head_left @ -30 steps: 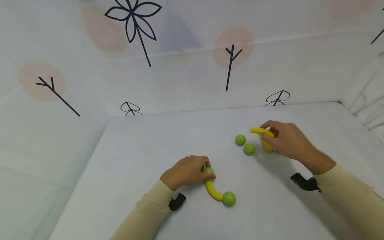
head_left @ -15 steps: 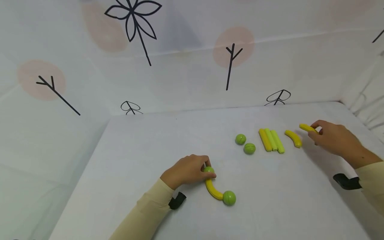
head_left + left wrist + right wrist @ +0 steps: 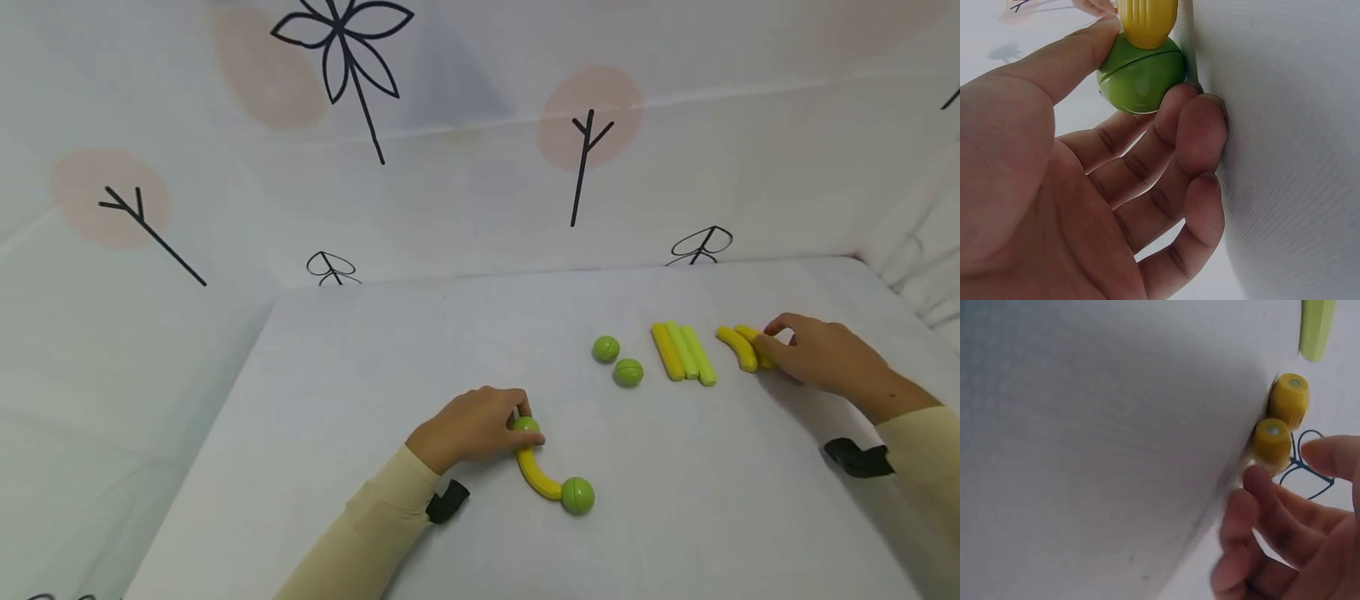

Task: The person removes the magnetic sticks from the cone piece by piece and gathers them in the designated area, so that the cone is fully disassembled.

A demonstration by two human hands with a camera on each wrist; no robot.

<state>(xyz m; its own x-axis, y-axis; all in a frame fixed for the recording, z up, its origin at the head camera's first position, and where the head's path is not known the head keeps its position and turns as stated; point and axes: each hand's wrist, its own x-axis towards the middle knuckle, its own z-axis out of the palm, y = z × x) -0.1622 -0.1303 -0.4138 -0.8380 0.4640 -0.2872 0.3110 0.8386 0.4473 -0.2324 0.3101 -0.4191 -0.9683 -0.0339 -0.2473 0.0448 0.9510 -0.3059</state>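
My left hand pinches a green grooved ball between thumb and fingers, low over the white surface. One end of a curved yellow stick meets this ball; a second green ball sits at the stick's other end. To the right, two short curved yellow sticks lie side by side, the left one and the right one. My right hand is at the right stick. In the right wrist view, a gap separates the thumb from this stick's end, with the fingertips just beside it.
Two loose green balls, the nearer and the farther, rest mid-right. Beside them lie three straight sticks, one yellow and two lime. A patterned white cloth stands behind the table.
My right hand carried a curved yellow stick rightward past the straight sticks, then lowered it beside the other curved stick and loosened its fingers. My left hand has stayed on its ball.
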